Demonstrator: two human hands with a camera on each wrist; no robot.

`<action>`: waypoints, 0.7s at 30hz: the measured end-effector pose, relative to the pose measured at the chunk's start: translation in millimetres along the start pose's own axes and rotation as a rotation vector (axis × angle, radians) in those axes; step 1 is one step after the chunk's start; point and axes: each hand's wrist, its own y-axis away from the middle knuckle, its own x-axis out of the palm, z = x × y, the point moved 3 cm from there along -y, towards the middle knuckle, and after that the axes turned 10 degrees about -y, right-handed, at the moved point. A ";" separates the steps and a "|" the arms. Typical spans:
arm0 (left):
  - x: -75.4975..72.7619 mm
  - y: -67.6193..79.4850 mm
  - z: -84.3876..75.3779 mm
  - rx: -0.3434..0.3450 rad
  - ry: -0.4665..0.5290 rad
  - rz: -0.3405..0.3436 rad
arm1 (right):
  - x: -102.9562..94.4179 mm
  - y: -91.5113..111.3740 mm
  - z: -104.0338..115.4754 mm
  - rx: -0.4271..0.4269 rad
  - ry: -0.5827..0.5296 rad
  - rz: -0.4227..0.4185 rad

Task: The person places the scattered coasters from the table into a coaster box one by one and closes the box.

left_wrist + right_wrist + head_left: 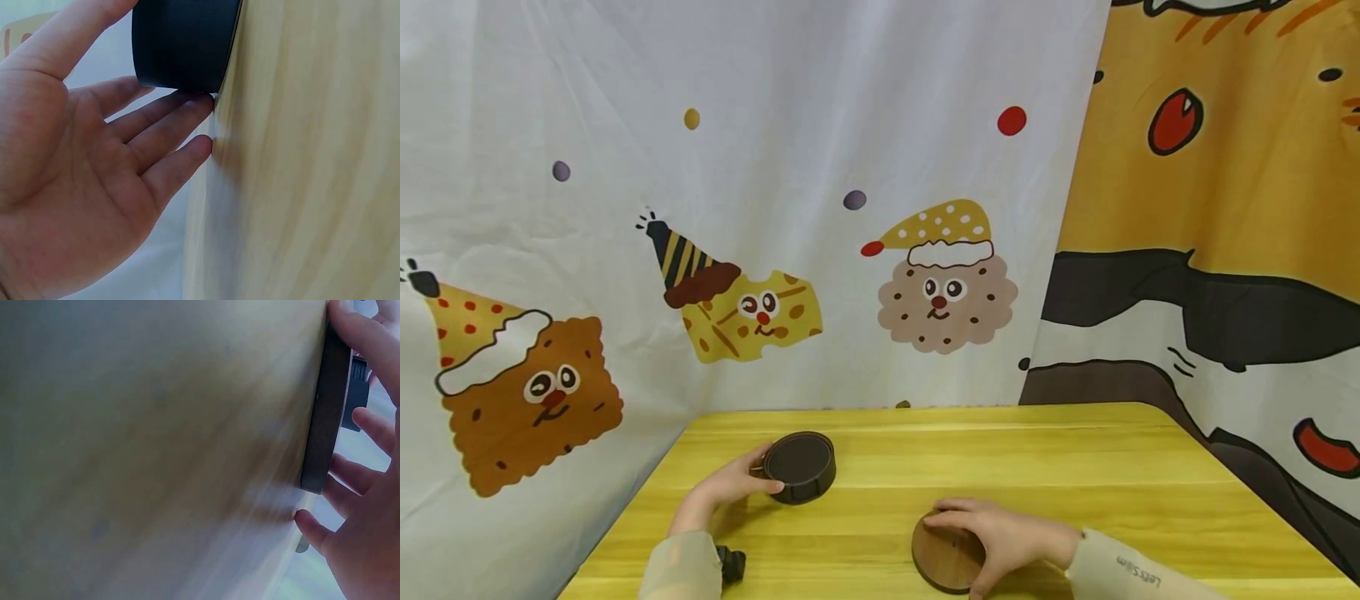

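Observation:
A round black holder (800, 468) with a raised rim and a dark flat inside is on the left half of the table. My left hand (737, 481) grips its left side, thumb at the near edge and fingers round the far side. In the left wrist view, fingertips meet the smooth black wall (184, 47) close to the tabletop. Nearer to me and to the right, a flat round wooden disc (942, 560) lies under my right hand (1011, 537). Thumb and fingers span opposite edges of it; the right wrist view shows its dark edge (326, 419) between them.
The yellow wood-grain table (1037, 454) reaches back to a white cloth (850, 75) printed with cartoon snacks. Another patterned cloth (1217, 200) hangs at the right. A small black device (732, 565) is at my left wrist, and light sleeves cover both forearms.

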 end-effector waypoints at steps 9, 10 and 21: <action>0.8 -1.7 -0.7 -0.011 0.023 0.003 | -4.1 -5.5 0.7 -0.005 0.003 -0.045; 0.6 -1.8 -0.6 -0.010 0.018 0.002 | -4.7 -6.0 0.5 0.001 0.016 -0.049; 0.0 -0.7 2.6 -0.022 -0.010 -0.017 | -19.1 -11.5 2.0 0.071 -0.049 -0.059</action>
